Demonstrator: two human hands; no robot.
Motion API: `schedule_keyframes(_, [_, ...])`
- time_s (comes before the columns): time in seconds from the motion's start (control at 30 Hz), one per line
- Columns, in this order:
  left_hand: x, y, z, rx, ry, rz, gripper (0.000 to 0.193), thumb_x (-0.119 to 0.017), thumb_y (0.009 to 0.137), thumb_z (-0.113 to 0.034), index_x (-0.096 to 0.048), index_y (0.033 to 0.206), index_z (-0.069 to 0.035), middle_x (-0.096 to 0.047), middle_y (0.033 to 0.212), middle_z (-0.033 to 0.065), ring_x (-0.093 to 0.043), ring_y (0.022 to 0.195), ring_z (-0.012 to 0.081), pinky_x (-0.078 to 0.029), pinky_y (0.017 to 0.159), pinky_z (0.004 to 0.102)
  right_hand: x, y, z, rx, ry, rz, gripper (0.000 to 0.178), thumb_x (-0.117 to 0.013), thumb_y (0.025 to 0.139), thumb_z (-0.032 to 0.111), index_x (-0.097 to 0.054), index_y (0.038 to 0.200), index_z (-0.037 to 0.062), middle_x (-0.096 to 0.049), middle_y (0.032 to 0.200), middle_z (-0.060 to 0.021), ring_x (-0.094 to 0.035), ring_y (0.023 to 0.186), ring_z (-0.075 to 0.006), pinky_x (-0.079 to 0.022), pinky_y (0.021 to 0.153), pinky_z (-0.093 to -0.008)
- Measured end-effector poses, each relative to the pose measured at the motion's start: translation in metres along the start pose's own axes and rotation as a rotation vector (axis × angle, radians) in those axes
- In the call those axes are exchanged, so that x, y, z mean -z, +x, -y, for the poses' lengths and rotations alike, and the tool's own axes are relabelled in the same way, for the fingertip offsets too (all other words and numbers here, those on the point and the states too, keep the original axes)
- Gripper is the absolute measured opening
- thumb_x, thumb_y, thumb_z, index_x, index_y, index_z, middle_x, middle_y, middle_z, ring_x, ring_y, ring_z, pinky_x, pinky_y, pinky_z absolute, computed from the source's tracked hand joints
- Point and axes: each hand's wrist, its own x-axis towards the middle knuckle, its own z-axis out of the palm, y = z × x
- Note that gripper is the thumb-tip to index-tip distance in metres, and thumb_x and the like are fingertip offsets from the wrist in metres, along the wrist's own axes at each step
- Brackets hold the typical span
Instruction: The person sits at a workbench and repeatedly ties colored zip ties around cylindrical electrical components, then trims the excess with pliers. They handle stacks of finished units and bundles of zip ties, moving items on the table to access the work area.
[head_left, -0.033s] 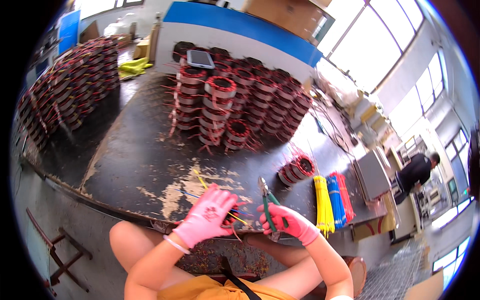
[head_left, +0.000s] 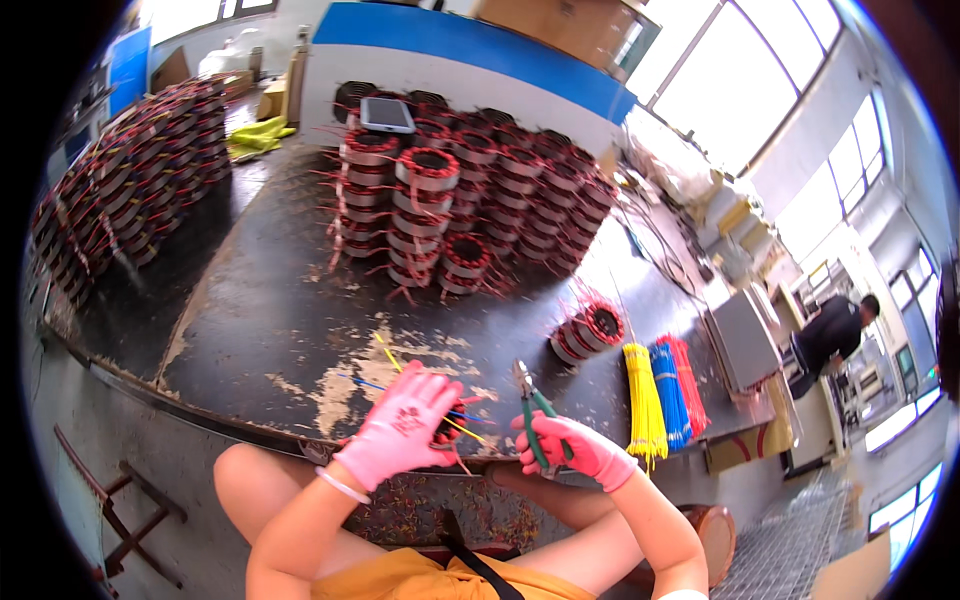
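In a pink glove, my left hand (head_left: 405, 420) is closed over a wound stator coil ring (head_left: 450, 430) at the table's front edge. Most of that ring is hidden under the palm. Yellow and blue wires stick out from it on both sides, and short red leads show on the right. My right hand (head_left: 575, 448), also gloved in pink, grips green-handled cutting pliers (head_left: 533, 400). Their metal jaws point away from me and stand apart from the ring. Beyond the pliers, a short stack of stators (head_left: 587, 333) with red windings lies tipped on the table.
Stacked stators (head_left: 425, 205) fill the table's far middle, with a tablet-like device (head_left: 387, 115) on top. More stacks (head_left: 140, 190) stand at the left. Yellow (head_left: 645, 400), blue (head_left: 672, 395) and red wire bundles (head_left: 686, 380) lie at the right. A person (head_left: 830, 335) bends over farther back.
The view has shifted slightly. My left hand has turned a little, so its fingers point more away from me; the pliers remain in my right hand.
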Motion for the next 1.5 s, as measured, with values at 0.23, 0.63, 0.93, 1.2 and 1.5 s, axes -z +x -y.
schedule_keyframes(0.23, [0.009, 0.008, 0.020, -0.067, -0.029, 0.025, 0.101, -0.084, 0.066, -0.058, -0.049, 0.146, -0.008, -0.053, 0.142, 0.0145, -0.047, 0.137, 0.0319, -0.025, 0.125, 0.0519, 0.007, -0.002, -0.036, -0.105, -0.011, 0.087, 0.054, -0.057, 0.104, 0.046, -0.053, 0.134, 0.0011, -0.068, 0.108, -0.0108, -0.070, 0.092, -0.0203, -0.060, 0.081, -0.0348])
schedule_keyframes(0.63, [0.010, 0.010, 0.018, -0.032, -0.027, 0.038, 0.096, -0.085, 0.065, -0.056, -0.053, 0.143, -0.009, -0.053, 0.143, 0.0132, -0.042, 0.141, 0.0379, -0.027, 0.124, 0.0539, -0.003, 0.009, -0.022, -0.113, -0.139, 0.045, 0.061, -0.056, 0.101, 0.057, -0.057, 0.125, 0.0015, -0.068, 0.100, -0.0114, -0.071, 0.083, -0.0204, -0.060, 0.074, -0.0337])
schedule_keyframes(0.93, [0.006, 0.010, 0.020, -0.048, -0.020, 0.020, 0.096, -0.085, 0.065, -0.054, -0.053, 0.143, -0.009, -0.052, 0.143, 0.0132, -0.044, 0.139, 0.0369, -0.027, 0.124, 0.0530, -0.013, 0.019, -0.024, -0.031, -0.189, -0.070, 0.058, -0.056, 0.102, 0.055, -0.058, 0.120, 0.0002, -0.067, 0.091, -0.0096, -0.068, 0.072, -0.0179, -0.059, 0.067, -0.0329])
schedule_keyframes(1.2, [0.003, 0.005, -0.002, 0.160, 0.138, -0.026, 0.100, -0.084, 0.069, -0.053, -0.048, 0.147, -0.003, -0.051, 0.143, 0.0190, -0.047, 0.136, 0.0381, -0.026, 0.124, 0.0522, -0.004, 0.016, -0.019, -0.012, -0.029, -0.058, 0.055, -0.058, 0.103, 0.049, -0.057, 0.128, -0.0004, -0.068, 0.093, -0.0095, -0.068, 0.073, -0.0173, -0.058, 0.068, -0.0326])
schedule_keyframes(1.5, [0.030, 0.006, 0.013, 0.149, -0.042, 0.125, 0.096, -0.087, 0.067, -0.045, -0.051, 0.147, -0.007, -0.052, 0.146, 0.0167, -0.043, 0.139, 0.0439, -0.033, 0.120, 0.0506, -0.003, -0.001, -0.021, -0.140, -0.125, 0.065, 0.060, -0.055, 0.104, 0.050, -0.053, 0.135, -0.0009, -0.068, 0.105, -0.0098, -0.069, 0.085, -0.0154, -0.057, 0.075, -0.0286])
